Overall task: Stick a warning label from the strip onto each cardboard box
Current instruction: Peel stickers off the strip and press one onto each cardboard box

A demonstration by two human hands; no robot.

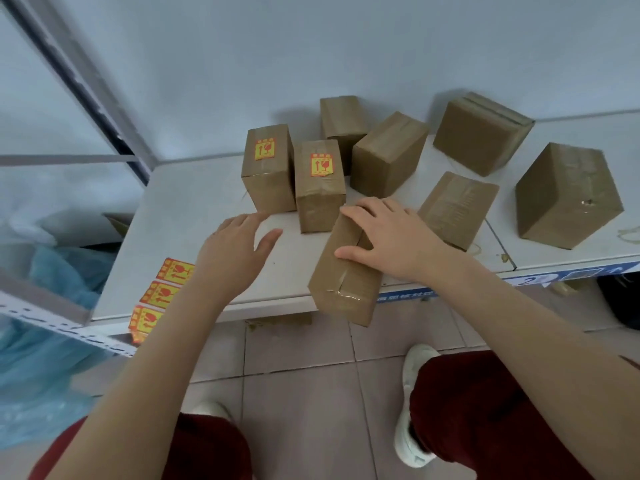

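My right hand (388, 237) lies across the top of a plain cardboard box (343, 285), gripping it; the box juts over the white shelf's front edge (270, 303). My left hand (235, 247) hovers over the shelf with spread fingers and holds nothing. Below my left forearm lies the strip of orange-and-yellow warning labels (159, 296), hanging past the front edge. Two upright boxes behind my hands carry a label each: one at left (266, 168), one beside it (320, 185). Several unlabelled boxes stand further back and to the right.
A tall box (343, 123) and a bigger box (388, 154) stand against the pale wall. To the right are a tilted box (481, 133), a flat one (453, 206) and a large one (568, 195). Blue plastic bags (41, 358) lie left, beyond a metal rack post (90, 95).
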